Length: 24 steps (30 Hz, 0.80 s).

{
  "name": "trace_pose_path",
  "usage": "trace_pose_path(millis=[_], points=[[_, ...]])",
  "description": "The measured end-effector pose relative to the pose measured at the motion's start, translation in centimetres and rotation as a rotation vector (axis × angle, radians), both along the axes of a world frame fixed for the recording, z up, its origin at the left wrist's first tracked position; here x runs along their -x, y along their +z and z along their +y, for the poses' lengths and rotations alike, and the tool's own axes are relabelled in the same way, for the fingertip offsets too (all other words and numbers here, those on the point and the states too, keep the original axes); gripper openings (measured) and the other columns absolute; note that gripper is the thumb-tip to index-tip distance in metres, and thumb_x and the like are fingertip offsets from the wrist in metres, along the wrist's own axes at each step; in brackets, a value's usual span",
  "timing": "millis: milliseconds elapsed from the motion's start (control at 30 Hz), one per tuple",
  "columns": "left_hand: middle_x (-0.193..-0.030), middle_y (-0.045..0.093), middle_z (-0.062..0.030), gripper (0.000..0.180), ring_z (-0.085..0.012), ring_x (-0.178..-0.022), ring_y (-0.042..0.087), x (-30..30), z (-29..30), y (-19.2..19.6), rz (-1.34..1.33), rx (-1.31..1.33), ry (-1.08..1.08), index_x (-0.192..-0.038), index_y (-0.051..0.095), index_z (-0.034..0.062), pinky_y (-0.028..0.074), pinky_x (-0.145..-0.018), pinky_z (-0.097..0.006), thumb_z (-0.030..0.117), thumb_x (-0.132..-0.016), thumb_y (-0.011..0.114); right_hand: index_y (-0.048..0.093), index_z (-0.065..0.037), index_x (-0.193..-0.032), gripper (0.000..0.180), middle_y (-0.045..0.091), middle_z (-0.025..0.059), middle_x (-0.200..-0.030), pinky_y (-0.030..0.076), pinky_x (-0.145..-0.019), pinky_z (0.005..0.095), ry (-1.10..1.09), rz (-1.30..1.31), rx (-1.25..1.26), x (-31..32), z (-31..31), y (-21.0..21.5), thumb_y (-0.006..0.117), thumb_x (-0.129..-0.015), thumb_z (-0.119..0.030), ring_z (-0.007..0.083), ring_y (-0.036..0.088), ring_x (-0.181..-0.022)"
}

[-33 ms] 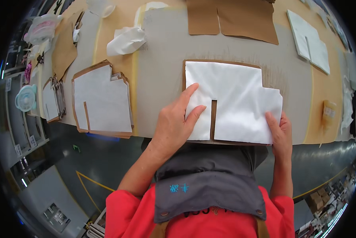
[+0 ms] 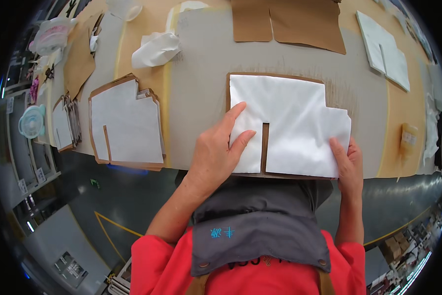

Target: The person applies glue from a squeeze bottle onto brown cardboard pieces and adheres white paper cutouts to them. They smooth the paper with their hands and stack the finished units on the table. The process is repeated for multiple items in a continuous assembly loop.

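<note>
A white notched panel [image 2: 294, 128] with a slot at its near edge lies over a slightly larger brown panel [image 2: 265, 160] on the table. Brown shows along the far and left edges and through the slot. On the white panel's left side rests my left hand [image 2: 215, 150], open, its index finger and thumb spread on the surface; its other fingers are mostly hidden. My right hand [image 2: 349, 164] pinches the near right edge, thumb on top and fingers partly hidden behind the edge.
To the left sits a stack of white and brown panels [image 2: 127, 118], with another bundle [image 2: 66, 123] beyond it. Brown slotted pieces [image 2: 299, 24] lie at the far side. A white slotted piece [image 2: 383, 49] is at far right, crumpled white material [image 2: 157, 49] at far left.
</note>
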<state>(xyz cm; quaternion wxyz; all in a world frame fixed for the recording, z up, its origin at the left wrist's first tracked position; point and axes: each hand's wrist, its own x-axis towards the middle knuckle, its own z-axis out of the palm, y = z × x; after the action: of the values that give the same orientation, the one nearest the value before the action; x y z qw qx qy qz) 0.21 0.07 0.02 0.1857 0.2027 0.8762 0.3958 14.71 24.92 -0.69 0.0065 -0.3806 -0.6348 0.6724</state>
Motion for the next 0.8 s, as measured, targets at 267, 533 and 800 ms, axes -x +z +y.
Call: trace_pose_path(millis=[267,533,800], points=[[-0.073,0.048,0.0016,0.057,-0.0060,-0.060,0.045,-0.1,-1.3,1.3,-0.275,-0.041,0.048,-0.141,0.058,0.0097,0.042,-0.056,-0.022,0.013,-0.088,0.078,0.061,0.005,-0.125,0.036,0.070,0.0073,-0.107,0.051,-0.082,0.0247,0.025,0.033,-0.056,0.3,0.1,0.3,0.066,-0.099,-0.020,0.0098,0.064,-0.092],[-0.071,0.049,-0.0017,0.054,-0.0097,-0.059,0.045,-0.1,-1.5,1.0,-0.053,0.027,-0.053,-0.134,0.064,0.0106,0.044,-0.057,-0.026,0.013,-0.083,0.080,0.059,0.003,-0.127,0.038,0.068,0.0062,-0.109,0.051,-0.083,0.0249,0.045,0.029,-0.174,0.3,0.0,0.4,0.068,-0.097,-0.018,0.0094,0.062,-0.095],[-0.072,0.052,-0.0033,0.054,-0.0126,-0.057,0.043,-0.2,-1.6,0.8,0.061,0.093,-0.097,-0.132,0.066,0.0125,0.042,-0.055,-0.028,0.014,-0.081,0.081,0.062,0.002,-0.116,0.029,0.067,0.0035,-0.101,0.049,-0.080,0.0236,0.060,0.029,-0.334,0.2,-0.2,0.1,0.070,-0.096,-0.018,0.0081,0.060,-0.090]])
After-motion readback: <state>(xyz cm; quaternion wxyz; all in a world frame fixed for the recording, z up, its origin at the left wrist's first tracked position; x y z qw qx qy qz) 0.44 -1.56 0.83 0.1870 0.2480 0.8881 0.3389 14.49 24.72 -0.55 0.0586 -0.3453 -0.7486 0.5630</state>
